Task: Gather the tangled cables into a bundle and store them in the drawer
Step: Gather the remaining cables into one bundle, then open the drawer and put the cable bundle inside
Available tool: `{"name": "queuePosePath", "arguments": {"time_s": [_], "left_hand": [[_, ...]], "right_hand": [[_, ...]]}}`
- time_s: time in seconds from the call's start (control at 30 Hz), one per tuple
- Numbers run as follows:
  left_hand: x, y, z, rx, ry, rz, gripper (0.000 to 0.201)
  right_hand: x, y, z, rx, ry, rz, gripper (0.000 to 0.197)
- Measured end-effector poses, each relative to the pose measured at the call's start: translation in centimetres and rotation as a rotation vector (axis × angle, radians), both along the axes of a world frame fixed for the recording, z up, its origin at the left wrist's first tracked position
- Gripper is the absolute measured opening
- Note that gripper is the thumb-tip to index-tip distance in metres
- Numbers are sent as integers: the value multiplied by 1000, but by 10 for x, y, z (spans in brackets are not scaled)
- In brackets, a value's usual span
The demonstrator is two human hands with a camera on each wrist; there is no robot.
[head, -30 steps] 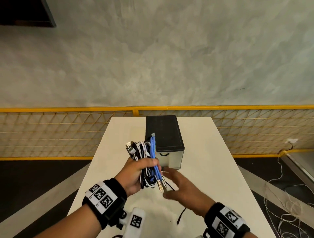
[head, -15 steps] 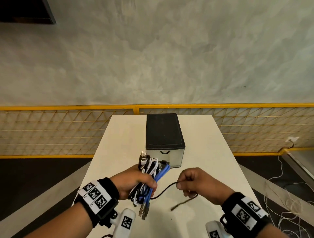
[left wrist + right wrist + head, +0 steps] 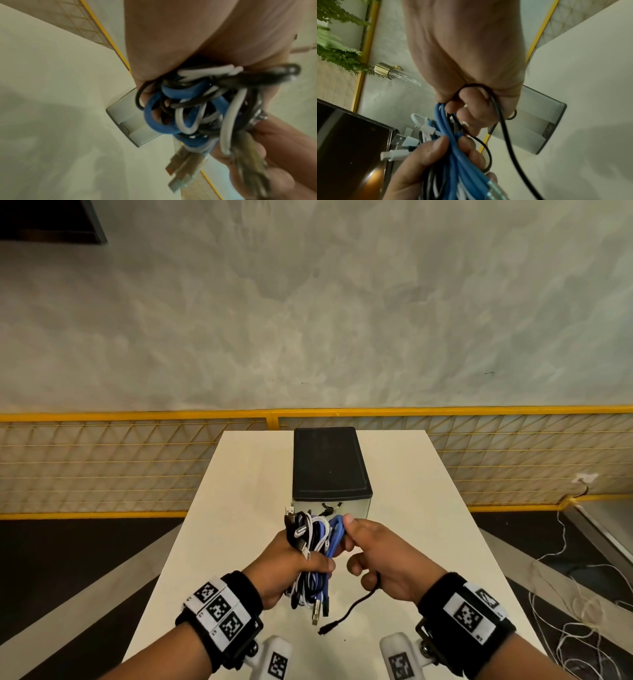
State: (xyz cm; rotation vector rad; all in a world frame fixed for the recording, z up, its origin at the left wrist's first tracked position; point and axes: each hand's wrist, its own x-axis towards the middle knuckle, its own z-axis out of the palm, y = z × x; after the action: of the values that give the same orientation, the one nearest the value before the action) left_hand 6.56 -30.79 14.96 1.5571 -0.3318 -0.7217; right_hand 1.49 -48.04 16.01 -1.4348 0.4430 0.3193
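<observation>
My left hand (image 3: 301, 563) grips a bundle of blue, white and black cables (image 3: 313, 539) upright above the white table (image 3: 428, 542), just in front of the drawer box (image 3: 330, 463). My right hand (image 3: 352, 542) is pressed against the bundle's right side, thumb on a blue loop. Its curled fingers hold a thin black cable (image 3: 346, 616) whose free plug end hangs down over the table. The left wrist view shows the looped bundle (image 3: 188, 112) with USB plugs dangling. In the right wrist view the black cable (image 3: 503, 128) runs through my fingers beside the blue cables (image 3: 452, 142). The drawer front (image 3: 534, 128) looks closed.
The black-topped, grey-fronted drawer box stands mid-table with a ring pull (image 3: 331, 505) on its front. A yellow mesh fence (image 3: 137, 460) runs behind the table. Loose white wires (image 3: 582, 594) lie on the floor at the right.
My right hand has moved left with the black cable and now meets the bundle. The left hand has lifted the bundle slightly toward the drawer box.
</observation>
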Motion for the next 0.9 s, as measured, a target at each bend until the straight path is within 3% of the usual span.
{"name": "queuePosePath", "arguments": {"time_s": [0.17, 0.37, 0.67, 0.9], "left_hand": [[-3, -5, -7, 1, -47, -7, 36], [-8, -10, -12, -58, -38, -47, 54], [-7, -14, -21, -49, -168, 114, 34], [-10, -14, -23, -44, -207, 264, 29]], "right_hand": [[4, 6, 1, -22, 58, 40, 57], [3, 10, -4, -11, 101, 40, 50], [8, 12, -2, -76, 80, 98, 49], [13, 19, 6, -108, 68, 78, 45]]}}
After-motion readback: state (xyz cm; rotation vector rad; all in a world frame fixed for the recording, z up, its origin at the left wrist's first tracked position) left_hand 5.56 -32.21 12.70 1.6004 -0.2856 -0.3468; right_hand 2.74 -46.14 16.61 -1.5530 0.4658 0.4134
